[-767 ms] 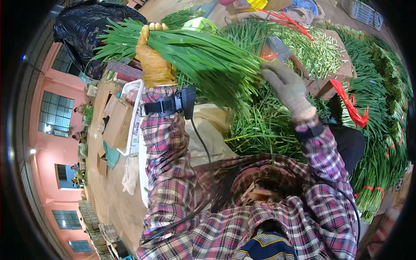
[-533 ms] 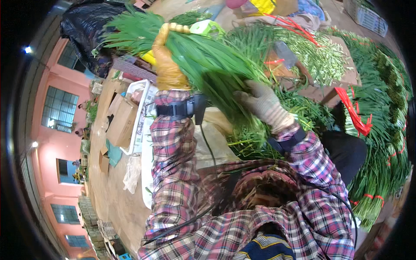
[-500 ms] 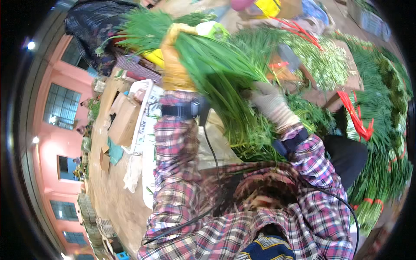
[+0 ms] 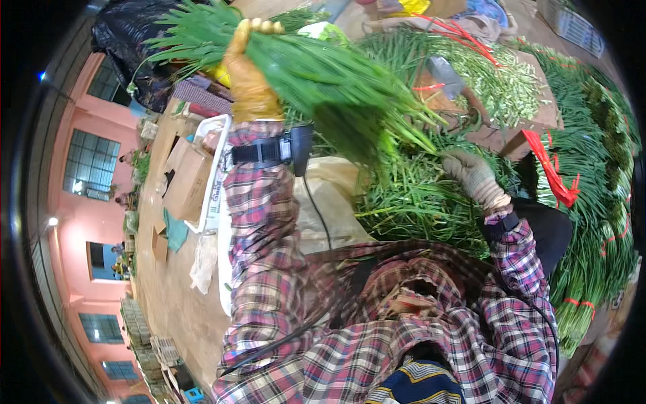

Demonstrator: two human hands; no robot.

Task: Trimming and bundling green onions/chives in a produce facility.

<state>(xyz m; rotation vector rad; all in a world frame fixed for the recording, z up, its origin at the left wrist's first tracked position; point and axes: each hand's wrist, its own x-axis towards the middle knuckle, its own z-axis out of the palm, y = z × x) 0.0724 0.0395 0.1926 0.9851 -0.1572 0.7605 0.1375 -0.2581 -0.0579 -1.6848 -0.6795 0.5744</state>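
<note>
Green leaf bundle, blurry, partly out of frame, tight in left fingers; grip of right fingers unclear

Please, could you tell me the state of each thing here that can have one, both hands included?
Left hand: gloved, closed around the leaf bundle
Leaf bundle: held up, fanned out at its left end
Right hand: gloved, fingers bent; grip unclear
Leaf heap: loose, tangled
Right-side bundles: some bound with red ties
Stem pieces: cut short, spread out
Metal blade: untouched by either hand
</note>
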